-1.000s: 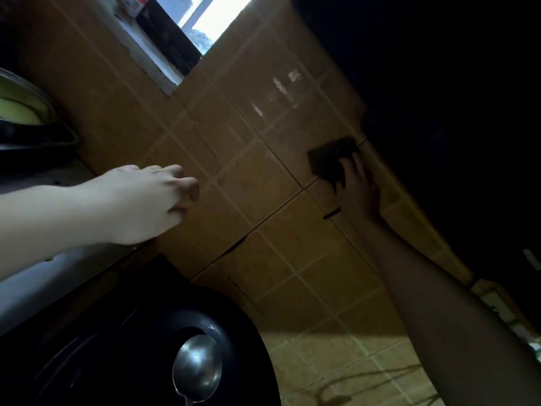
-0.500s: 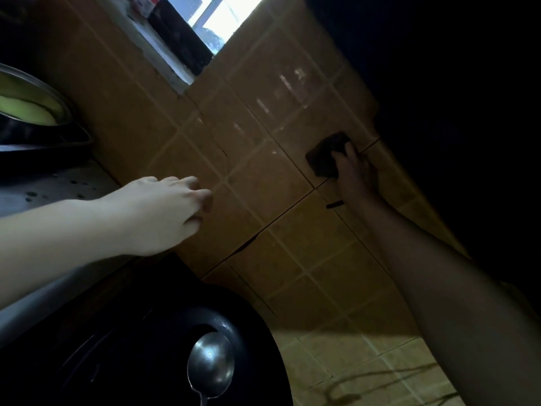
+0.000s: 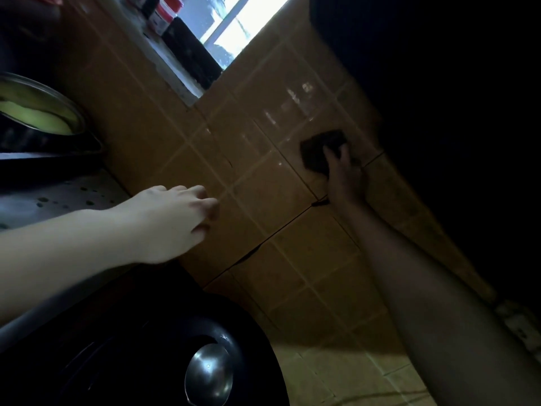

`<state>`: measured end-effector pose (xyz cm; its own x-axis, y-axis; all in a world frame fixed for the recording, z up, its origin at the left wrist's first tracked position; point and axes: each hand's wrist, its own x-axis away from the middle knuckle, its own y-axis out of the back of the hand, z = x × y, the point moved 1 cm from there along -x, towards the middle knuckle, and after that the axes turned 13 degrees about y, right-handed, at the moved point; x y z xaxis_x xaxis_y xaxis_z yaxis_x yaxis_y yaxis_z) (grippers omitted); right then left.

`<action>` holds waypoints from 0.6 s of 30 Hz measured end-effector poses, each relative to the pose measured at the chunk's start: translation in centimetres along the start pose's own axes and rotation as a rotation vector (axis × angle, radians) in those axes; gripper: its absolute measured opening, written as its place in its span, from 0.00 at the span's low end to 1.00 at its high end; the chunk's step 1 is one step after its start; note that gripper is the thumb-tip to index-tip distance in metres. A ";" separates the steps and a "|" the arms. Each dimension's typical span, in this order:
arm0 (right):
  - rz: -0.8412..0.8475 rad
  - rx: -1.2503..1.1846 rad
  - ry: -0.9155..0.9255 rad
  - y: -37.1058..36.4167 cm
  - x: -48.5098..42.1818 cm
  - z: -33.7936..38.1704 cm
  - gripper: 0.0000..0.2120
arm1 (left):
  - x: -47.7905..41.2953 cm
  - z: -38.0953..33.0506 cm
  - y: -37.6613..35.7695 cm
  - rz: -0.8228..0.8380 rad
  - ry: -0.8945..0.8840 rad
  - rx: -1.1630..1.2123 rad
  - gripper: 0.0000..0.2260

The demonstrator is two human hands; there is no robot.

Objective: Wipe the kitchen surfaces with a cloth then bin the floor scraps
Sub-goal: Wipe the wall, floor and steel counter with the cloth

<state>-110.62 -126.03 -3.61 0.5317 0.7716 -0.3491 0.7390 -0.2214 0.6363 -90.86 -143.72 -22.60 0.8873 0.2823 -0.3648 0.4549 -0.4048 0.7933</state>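
Right hand [image 3: 345,177] fingers [image 3: 336,155] press flat over the dark cloth [image 3: 320,150], pinning it to the tiled wall [image 3: 263,183] near its dark right edge, while the left hand [image 3: 172,221], fingers loosely curled and empty, hovers above the worktop [image 3: 58,200].

home kitchen, tiled wall [image 3: 263,183], wok [image 3: 164,347], ladle [image 3: 209,375]

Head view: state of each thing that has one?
right hand: pressing the dark cloth flat on the tiled wall
left hand: empty, fingers loosely curled
black wok: holds a metal ladle
metal bowl: holds something yellow
window: bright daylight
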 end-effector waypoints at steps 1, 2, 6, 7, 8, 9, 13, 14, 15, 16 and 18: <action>0.059 0.050 0.061 -0.8 0.6 0.8 0.26 | 0.0 -0.1 0.0 0.017 0.007 0.005 0.14; 0.102 0.114 0.152 -1.6 1.5 1.7 0.26 | 0.3 -0.3 0.2 0.027 -0.005 0.019 0.14; 0.331 0.217 0.415 -6.5 6.6 3.8 0.29 | 0.7 -1.2 0.4 0.069 -0.035 0.007 0.14; 0.376 0.205 0.433 -7.4 7.7 3.6 0.30 | 0.7 -1.4 0.4 0.072 -0.040 -0.004 0.15; 0.428 0.183 0.448 -8.0 9.2 3.5 0.31 | 0.8 -1.4 0.3 0.083 -0.036 -0.017 0.16; 0.456 0.180 0.466 -8.6 10.6 3.3 0.31 | 0.9 -1.5 0.3 0.098 -0.033 -0.019 0.17; 0.442 0.099 0.423 -8.2 11.6 2.0 0.29 | 1.5 -1.2 0.4 0.058 -0.046 -0.020 0.15; 0.398 0.006 0.364 -7.6 10.9 1.8 0.26 | 1.5 -1.0 0.4 0.052 -0.041 -0.028 0.15; 0.333 -0.112 0.299 -6.7 9.8 1.7 0.24 | 1.5 -0.9 0.4 0.047 -0.038 -0.030 0.16; 0.245 -0.225 0.223 -5.9 8.4 1.4 0.23 | 1.6 -0.7 0.5 0.045 -0.033 -0.030 0.15; 0.055 -0.238 0.090 -3.5 4.8 1.2 0.25 | 1.7 -0.4 0.5 0.024 -0.027 -0.018 0.15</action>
<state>-110.18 -122.28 -8.38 0.5214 0.8147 -0.2536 0.5859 -0.1258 0.8006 -89.17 -143.07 -22.61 0.8998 0.2491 -0.3583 0.4322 -0.3957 0.8103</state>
